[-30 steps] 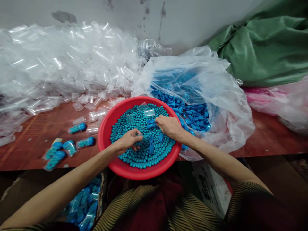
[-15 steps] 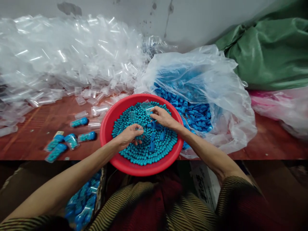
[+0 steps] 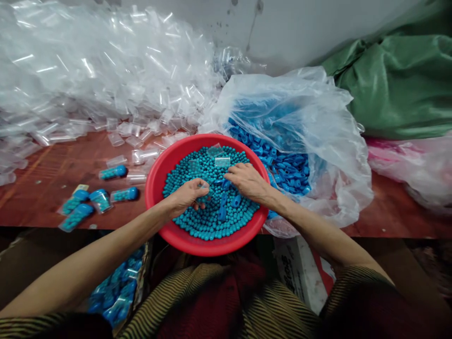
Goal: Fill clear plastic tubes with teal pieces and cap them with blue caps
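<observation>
A red basin holds a layer of turquoise beads. Over its left half, my left hand is closed around a small clear plastic tube, mostly hidden by the fingers. My right hand reaches in from the right, palm down, with its fingers curled onto a blue plastic cap; the fingertips partly cover it. More blue caps lie on the beads just below that hand. Another clear tube rests on the beads beyond the right fingertips.
Filled, capped tubes lie on the red-brown table at left. Behind them rises a large heap of clear tubes. A clear bag spills blue caps right of the basin. A box of filled tubes sits below the table edge.
My right hand has moved slightly down and right, from beside the clear tube onto the blue caps. My left hand keeps its closed grip. The view has shifted slightly.
</observation>
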### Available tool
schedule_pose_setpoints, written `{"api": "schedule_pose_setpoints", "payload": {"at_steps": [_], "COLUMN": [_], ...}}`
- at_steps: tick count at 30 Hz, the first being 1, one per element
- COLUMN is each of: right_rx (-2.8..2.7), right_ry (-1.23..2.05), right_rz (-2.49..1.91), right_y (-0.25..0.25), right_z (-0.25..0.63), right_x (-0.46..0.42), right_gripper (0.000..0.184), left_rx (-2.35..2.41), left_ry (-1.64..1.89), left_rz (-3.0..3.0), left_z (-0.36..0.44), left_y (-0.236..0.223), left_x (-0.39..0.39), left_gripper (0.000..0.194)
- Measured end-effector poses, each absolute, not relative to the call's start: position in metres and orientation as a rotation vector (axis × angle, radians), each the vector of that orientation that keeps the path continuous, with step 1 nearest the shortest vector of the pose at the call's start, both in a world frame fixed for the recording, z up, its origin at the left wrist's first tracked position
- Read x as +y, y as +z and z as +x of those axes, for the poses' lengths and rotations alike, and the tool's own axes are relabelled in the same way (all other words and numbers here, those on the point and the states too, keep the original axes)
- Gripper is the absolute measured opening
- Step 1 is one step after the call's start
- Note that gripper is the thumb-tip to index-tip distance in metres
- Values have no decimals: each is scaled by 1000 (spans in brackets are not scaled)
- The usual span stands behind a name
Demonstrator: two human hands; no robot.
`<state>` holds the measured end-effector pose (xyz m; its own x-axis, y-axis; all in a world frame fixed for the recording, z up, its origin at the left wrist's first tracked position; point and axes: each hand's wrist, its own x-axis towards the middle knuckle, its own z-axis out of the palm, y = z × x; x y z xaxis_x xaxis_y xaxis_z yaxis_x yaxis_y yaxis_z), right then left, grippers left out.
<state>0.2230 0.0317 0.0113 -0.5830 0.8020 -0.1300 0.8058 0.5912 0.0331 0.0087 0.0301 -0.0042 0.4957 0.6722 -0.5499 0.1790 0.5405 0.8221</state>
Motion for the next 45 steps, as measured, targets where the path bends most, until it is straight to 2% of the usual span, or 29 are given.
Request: {"api": "schedule_pose_setpoints", "payload": {"at_steps": [4,7,9,13,14,16,18,23,28,34,36,41,45], "right_rx": [2692,2719,2776,2405,2277,2157,2256,2774,2724,2916,2921,3006,3056], "right_ry": [-92,-316,-743,-1953,-2131,-2281,-2199,-1443,-1534,-1124,-1102,-1041,-1117], "right_rz": [1256,1483,1689,1743,1717,1742,1858,1968,1987,1981,1949,1864,1776], "right_y": [-5,-4,1,7,7,6,5,6,6,5,4,-2,-1], "right_z": [213,210,207,199,196,193,191,188,187,184,184,180,178], "right_x": [40,43,39,27,25,22,20,10,5,-2,-5,-6,-1], "right_gripper": [26,24,25,32,30,25,18,17,20,30,30,29,26], "left_rx": [965,907,891,905,909,922,949,978,959,970,967,974,1034], "left_ry": [371,386,417,540,559,579,600,666,677,732,726,758,825], "left_rz": [990,978,981,1076,1106,1150,1168,1175,1173,1126,1122,1135,1133], "left_z": [7,6,7,12,13,15,16,17,19,19,18,20,21], "left_y": [-5,-5,-5,-4,-4,-3,-3,0,3,4,3,-1,-2], "left_x": [29,28,28,28,27,25,23,20,17,15,14,14,14], "left_gripper": [37,40,42,42,41,39,40,40,53,58,55,31,27]}}
